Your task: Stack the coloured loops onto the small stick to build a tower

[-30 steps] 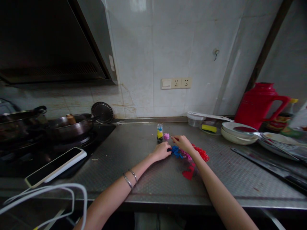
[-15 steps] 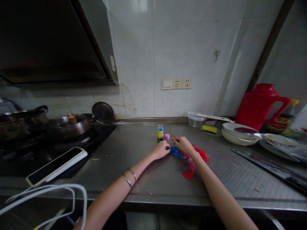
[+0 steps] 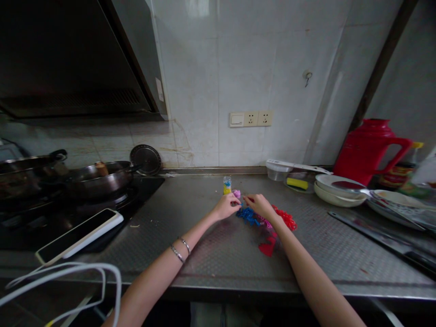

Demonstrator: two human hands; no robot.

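My left hand is closed in a pinch above the left edge of a pile of small blue pieces; a bit of blue shows at its fingertips. My right hand faces it, thumb and finger pinched together, and whatever it holds is too small to make out. Behind the left hand stands a small clear jar with yellow and blue inside, a pink piece beside it. Red looped pieces and pink ones lie by my right wrist. Nearer me is a flat red piece.
Pans sit on the stove at left, with a white phone-like device and white cable in front. On the right are bowls, a red thermos, a yellow sponge-like block and a long knife-like tool.
My left hand has risen slightly away from the blue pile, a little to the left, and now covers the jar's lower part. My right hand has hardly moved.
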